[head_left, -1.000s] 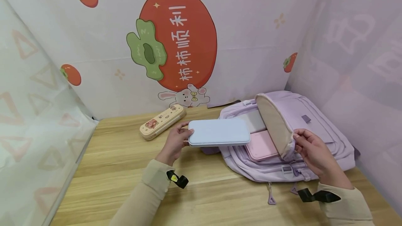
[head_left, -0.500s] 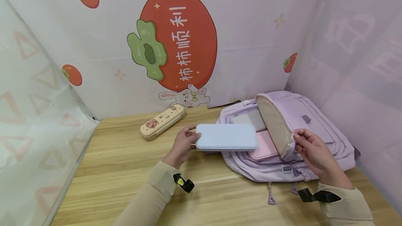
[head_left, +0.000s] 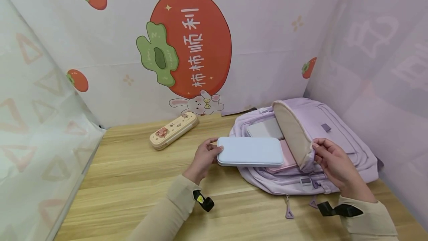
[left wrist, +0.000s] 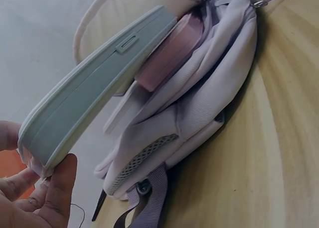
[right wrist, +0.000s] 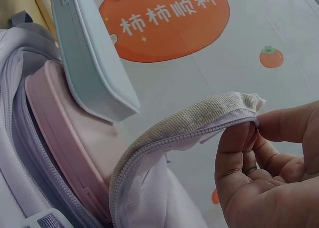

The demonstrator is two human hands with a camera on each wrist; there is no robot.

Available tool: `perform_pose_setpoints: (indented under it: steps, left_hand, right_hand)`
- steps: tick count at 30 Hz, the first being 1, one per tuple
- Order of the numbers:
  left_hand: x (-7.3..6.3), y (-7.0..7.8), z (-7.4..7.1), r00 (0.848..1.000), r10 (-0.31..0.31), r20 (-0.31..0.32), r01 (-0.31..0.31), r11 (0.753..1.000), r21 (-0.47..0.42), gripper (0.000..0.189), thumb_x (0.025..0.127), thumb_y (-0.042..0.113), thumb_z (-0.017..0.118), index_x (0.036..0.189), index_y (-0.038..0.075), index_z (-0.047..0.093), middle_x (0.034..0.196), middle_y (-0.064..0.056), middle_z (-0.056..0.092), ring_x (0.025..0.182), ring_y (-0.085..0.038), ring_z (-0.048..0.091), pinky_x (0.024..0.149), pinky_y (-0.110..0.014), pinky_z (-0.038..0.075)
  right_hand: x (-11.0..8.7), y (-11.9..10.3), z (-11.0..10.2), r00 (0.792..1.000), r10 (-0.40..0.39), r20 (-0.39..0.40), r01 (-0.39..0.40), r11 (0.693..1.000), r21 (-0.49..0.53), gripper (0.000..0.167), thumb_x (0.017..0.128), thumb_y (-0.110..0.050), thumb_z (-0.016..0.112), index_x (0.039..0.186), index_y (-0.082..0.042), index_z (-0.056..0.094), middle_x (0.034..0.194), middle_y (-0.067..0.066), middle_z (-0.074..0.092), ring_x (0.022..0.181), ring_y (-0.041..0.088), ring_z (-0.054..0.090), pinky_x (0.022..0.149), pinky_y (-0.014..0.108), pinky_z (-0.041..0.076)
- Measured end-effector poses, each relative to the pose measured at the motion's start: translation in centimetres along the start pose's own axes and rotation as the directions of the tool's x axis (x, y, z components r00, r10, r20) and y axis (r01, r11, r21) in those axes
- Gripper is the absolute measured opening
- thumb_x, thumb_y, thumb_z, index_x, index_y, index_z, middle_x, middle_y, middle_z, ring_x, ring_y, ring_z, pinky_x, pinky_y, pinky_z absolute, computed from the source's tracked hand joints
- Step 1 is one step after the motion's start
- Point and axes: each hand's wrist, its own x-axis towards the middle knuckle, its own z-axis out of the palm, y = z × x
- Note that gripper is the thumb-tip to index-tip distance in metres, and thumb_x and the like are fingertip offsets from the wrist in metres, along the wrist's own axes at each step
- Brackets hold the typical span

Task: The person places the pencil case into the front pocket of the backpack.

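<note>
My left hand (head_left: 204,158) grips the left end of a light blue pencil case (head_left: 250,151), thumb on top and fingers beneath. The case is level and overlaps the open mouth of a lilac backpack (head_left: 334,133) lying on the table. In the left wrist view the fingers pinch the end of the case (left wrist: 94,88). My right hand (head_left: 334,161) pinches the zippered edge of the backpack's flap (head_left: 294,137) and holds it raised. Inside the opening lie a pink case (head_left: 290,157), partly hidden by the blue one, and a pale grey case (head_left: 265,128).
A cream pencil case (head_left: 174,130) with bear pictures lies on the wooden table (head_left: 127,181) at the back left. Purple zipper pulls (head_left: 289,211) hang off the backpack's near side. A printed cloth (head_left: 267,47) stands behind the table.
My left hand has carried the blue pencil case to the right and slightly nearer, so it covers more of the pink case. The right hand stays at the flap.
</note>
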Motion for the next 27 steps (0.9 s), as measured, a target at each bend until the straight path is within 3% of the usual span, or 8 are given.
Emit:
perform_pose_setpoints:
  steps: [9,18,27]
  left_hand:
    - [-0.4,-0.6,0.9,1.000,-0.012,0.017,0.012,1.000,-0.010,0.045,0.099,0.004,0.065,0.142,-0.003,0.052,0.099,-0.010,0.057,0.071,-0.015,0.061,0.062,-0.026,0.053]
    - [-1.0,-1.1,1.7,0.997,0.000,0.080,0.000,1.000,-0.006,0.048,0.098,0.005,0.069,0.140,-0.002,0.047,0.100,-0.011,0.059,0.076,-0.017,0.063,0.065,-0.028,0.055]
    - [-2.1,-1.8,2.7,0.995,0.003,0.095,0.005,0.997,-0.080,0.043,0.096,0.002,0.070,0.131,-0.003,0.047,0.097,-0.009,0.055,0.079,-0.017,0.059,0.064,-0.028,0.055]
  right_hand:
    - [-0.1,0.0,0.1,1.000,-0.001,-0.004,0.001,1.000,-0.006,0.025,0.108,0.004,0.042,0.105,-0.009,0.062,0.094,-0.002,0.059,0.082,0.006,0.058,0.070,0.017,0.049]
    - [0.1,0.0,0.3,1.000,-0.010,-0.009,0.010,1.000,0.002,0.025,0.108,0.006,0.042,0.105,-0.008,0.062,0.093,0.000,0.060,0.081,0.007,0.058,0.069,0.019,0.049]
    - [0.5,-0.2,0.8,1.000,-0.014,0.021,0.014,0.999,-0.039,0.024,0.109,0.003,0.044,0.105,-0.010,0.063,0.092,-0.002,0.061,0.080,0.006,0.058,0.067,0.019,0.049]
